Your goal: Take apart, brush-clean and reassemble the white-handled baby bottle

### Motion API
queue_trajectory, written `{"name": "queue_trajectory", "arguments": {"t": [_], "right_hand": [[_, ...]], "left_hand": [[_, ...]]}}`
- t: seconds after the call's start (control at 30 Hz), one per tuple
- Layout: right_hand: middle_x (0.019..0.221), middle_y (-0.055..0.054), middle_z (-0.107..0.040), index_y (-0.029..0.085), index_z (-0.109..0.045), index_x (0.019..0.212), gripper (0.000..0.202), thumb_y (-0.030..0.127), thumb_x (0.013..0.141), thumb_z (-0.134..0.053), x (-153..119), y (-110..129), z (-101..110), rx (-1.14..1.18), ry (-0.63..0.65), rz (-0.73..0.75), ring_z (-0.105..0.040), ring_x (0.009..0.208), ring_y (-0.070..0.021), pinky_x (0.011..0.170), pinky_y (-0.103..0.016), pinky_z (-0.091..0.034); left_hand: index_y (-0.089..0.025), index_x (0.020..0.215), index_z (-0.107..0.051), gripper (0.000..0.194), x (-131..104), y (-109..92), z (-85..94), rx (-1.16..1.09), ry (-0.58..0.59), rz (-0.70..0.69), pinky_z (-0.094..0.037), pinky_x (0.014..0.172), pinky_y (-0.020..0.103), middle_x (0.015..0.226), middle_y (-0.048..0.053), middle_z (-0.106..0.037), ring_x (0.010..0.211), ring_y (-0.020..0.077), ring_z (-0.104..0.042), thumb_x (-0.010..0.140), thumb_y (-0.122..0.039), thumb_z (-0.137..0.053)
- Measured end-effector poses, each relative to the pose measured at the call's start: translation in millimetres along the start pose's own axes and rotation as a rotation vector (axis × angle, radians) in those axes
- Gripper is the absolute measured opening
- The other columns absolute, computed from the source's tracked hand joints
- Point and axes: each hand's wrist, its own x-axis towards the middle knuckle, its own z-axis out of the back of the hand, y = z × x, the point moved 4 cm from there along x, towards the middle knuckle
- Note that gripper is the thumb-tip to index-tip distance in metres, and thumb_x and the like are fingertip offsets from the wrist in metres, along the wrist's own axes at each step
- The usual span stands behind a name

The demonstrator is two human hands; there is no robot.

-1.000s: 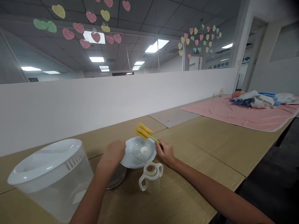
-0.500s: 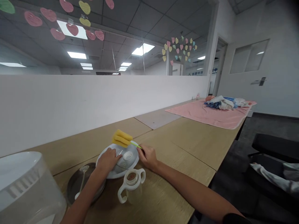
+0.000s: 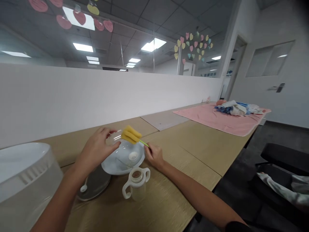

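Observation:
My left hand (image 3: 100,146) holds a clear, cup-like piece (image 3: 114,137) above a white bowl (image 3: 111,164). Its open end faces the yellow sponge head (image 3: 131,134) of a brush. The brush's green handle (image 3: 144,143) is gripped in my right hand (image 3: 154,155), over the bowl's right edge. Inside the bowl lies a small white ring-shaped part (image 3: 133,156). Just in front of the bowl stands an uncapped clear bottle (image 3: 138,191) with a white two-handled collar (image 3: 136,184).
At the left is a large translucent container with a white top (image 3: 29,161). A round dark metal pan (image 3: 96,185) lies partly behind my left forearm. Farther right, a pink cloth (image 3: 212,119) bears a pile of clothes (image 3: 233,108). Black chairs (image 3: 280,156) stand beyond the table's right edge.
My left hand has risen out of the bowl and now has the clear piece in its fingers, beside the sponge. The camera view has shifted slightly.

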Motion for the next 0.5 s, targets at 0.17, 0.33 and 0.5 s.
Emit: {"name": "queue_trajectory", "arguments": {"t": [0.17,0.33,0.5], "right_hand": [[0.05,0.003,-0.04,0.019,-0.043,0.059,0.033,0.03,0.089,-0.035,1,-3,6,0.024,-0.029,0.052,-0.035,0.046,-0.008,0.05,-0.021,-0.027],[0.047,0.004,-0.036,0.019,-0.043,0.059,0.033,0.028,0.089,-0.037,3,-8,8,0.023,-0.059,0.065,-0.033,0.043,-0.0075,0.047,-0.021,-0.025],[0.047,0.003,-0.039,0.018,-0.046,0.059,0.032,0.028,0.088,-0.039,3,-5,10,0.004,-0.064,0.118,-0.034,0.044,-0.0083,0.048,-0.022,-0.027]], "left_hand": [[-0.019,0.103,-0.06,0.039,-10,-20,16.4,-0.039,-0.059,-0.102,-0.045,0.087,0.033,0.102,0.004,-0.055,0.091,0.0197,-0.056,0.069,-0.037,-0.059],[-0.021,0.103,-0.062,0.034,-16,-29,29.7,-0.093,-0.139,-0.147,-0.045,0.089,0.033,0.103,0.003,-0.052,0.091,0.0169,-0.055,0.07,-0.029,-0.059],[-0.021,0.105,-0.062,0.035,-19,-34,27.7,-0.228,-0.139,-0.171,-0.046,0.09,0.032,0.104,0.003,-0.052,0.094,0.0155,-0.054,0.07,-0.024,-0.061]]}}
